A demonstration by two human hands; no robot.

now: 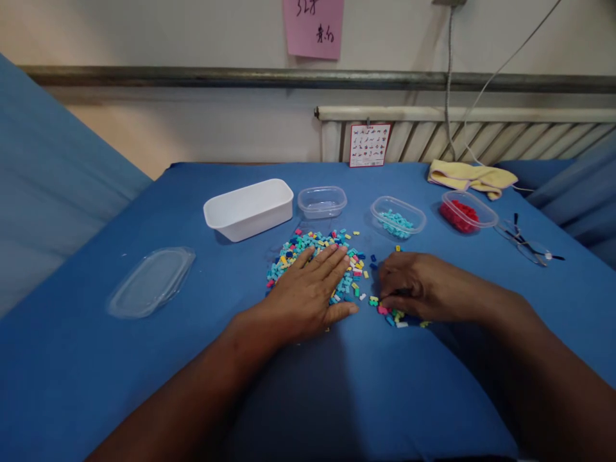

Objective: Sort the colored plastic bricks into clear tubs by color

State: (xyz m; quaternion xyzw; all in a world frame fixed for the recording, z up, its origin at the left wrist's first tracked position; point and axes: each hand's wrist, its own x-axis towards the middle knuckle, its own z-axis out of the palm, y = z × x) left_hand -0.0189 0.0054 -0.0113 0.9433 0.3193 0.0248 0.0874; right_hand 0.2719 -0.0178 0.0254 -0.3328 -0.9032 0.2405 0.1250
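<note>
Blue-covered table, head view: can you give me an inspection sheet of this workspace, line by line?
Surface: blue cover, creased in places.
Job's things: mixed bricks; turquoise bricks and red bricks in separate clear tubs; another clear tub; white box.
Clutter: clear lids, glasses, yellow cloth.
Hands: left hand flat on the bricks; right hand curled at a smaller group, grip hidden.
Cables: two at right, against the wall.
Surroundings: radiator, pink note.

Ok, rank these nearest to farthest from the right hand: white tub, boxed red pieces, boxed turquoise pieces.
1. Boxed turquoise pieces: just beyond the right hand.
2. Boxed red pieces: beyond, to its right.
3. White tub: far to its left.
</note>
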